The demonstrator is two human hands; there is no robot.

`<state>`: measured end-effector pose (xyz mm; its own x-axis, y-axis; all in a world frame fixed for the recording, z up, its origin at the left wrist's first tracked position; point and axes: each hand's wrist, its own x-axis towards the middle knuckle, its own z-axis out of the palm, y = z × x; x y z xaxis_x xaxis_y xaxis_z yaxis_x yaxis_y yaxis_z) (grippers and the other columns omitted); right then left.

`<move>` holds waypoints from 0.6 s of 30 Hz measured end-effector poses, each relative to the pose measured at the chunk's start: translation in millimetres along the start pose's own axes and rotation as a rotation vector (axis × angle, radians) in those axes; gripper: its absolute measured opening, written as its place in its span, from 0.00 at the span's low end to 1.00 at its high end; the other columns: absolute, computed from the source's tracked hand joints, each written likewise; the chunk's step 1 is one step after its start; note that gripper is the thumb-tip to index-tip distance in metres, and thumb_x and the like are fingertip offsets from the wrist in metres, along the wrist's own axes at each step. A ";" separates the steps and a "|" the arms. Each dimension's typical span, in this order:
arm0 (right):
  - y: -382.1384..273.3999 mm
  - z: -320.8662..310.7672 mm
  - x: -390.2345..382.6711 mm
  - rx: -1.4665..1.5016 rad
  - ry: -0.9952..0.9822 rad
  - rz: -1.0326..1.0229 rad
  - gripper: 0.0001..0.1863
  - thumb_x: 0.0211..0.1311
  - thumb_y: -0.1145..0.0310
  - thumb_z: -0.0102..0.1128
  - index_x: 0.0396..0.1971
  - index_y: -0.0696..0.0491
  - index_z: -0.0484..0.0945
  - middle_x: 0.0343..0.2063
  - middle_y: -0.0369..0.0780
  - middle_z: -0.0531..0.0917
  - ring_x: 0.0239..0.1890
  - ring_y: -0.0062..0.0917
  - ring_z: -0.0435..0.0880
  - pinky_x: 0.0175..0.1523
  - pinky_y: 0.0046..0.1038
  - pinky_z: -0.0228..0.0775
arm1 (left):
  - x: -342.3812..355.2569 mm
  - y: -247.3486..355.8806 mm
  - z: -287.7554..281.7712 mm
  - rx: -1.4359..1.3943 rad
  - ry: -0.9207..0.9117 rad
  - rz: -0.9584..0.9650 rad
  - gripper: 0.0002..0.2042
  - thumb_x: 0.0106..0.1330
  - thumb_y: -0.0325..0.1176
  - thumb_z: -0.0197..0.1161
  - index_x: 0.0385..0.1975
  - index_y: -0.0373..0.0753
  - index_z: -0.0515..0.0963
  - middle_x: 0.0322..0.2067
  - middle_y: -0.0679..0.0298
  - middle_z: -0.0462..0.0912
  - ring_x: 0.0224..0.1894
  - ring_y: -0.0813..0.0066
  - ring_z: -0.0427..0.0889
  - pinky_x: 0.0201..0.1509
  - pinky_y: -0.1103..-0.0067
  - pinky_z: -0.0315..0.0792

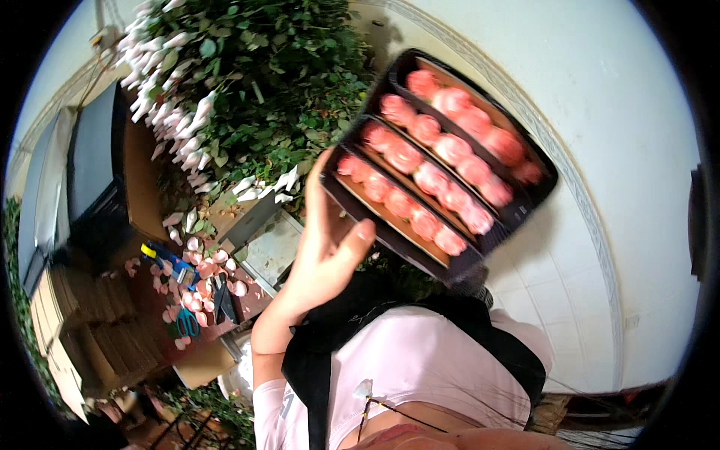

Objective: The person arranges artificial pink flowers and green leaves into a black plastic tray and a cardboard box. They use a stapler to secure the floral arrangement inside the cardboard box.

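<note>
A black rectangular box (517, 214) is held up and tilted in front of my chest. Rows of pink roses (431, 178) fill it, with dark dividers between the rows. My left hand (330, 251) grips the box at its left side; the thumb shows by the near side and the other fingers go up along the edge, partly behind it. On the right, a pink sleeve (520, 330) leads toward the box's lower corner, but my right hand is hidden behind the box. A patch of dark textured cloth (472, 281) shows under that corner.
Cut rose stems with leaves (277, 82) are heaped beyond, many blooms in white sleeves (184, 124). On the reddish table, blue-handled scissors (187, 322) and a blue-yellow tool (169, 262) lie among loose petals (208, 271). Flat cardboard (105, 330) is stacked left; a white wall (630, 150) stands right.
</note>
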<state>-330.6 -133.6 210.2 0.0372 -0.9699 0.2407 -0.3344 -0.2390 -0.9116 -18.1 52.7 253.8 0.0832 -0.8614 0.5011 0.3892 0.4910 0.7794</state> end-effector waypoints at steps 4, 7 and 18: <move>-2.8 0.6 3.3 -0.072 -0.020 0.005 0.29 0.74 0.51 0.49 0.70 0.48 0.63 0.67 0.39 0.68 0.70 0.34 0.62 0.75 0.48 0.47 | -7.4 -10.4 14.0 -0.022 -0.112 0.200 0.43 0.59 0.23 0.61 0.74 0.41 0.43 0.74 0.49 0.46 0.77 0.57 0.47 0.76 0.60 0.51; -2.0 2.2 6.9 -0.118 -0.028 0.012 0.29 0.74 0.51 0.49 0.70 0.48 0.63 0.67 0.40 0.68 0.70 0.34 0.63 0.75 0.47 0.47 | -5.9 -43.9 32.4 0.048 -0.167 0.381 0.41 0.56 0.21 0.61 0.72 0.39 0.50 0.75 0.46 0.45 0.77 0.49 0.48 0.77 0.58 0.49; 16.6 51.6 76.7 -0.104 -0.169 -0.015 0.30 0.74 0.51 0.50 0.69 0.48 0.63 0.67 0.41 0.68 0.70 0.34 0.63 0.74 0.44 0.50 | -26.8 -105.4 -29.1 0.408 -0.164 -0.147 0.42 0.69 0.56 0.58 0.74 0.36 0.52 0.74 0.44 0.48 0.77 0.49 0.48 0.77 0.61 0.47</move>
<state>-284.7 -214.4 196.4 0.1973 -0.9624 0.1866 -0.4282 -0.2558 -0.8667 -34.7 20.3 147.3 -0.1047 -0.9098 0.4017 -0.0096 0.4048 0.9144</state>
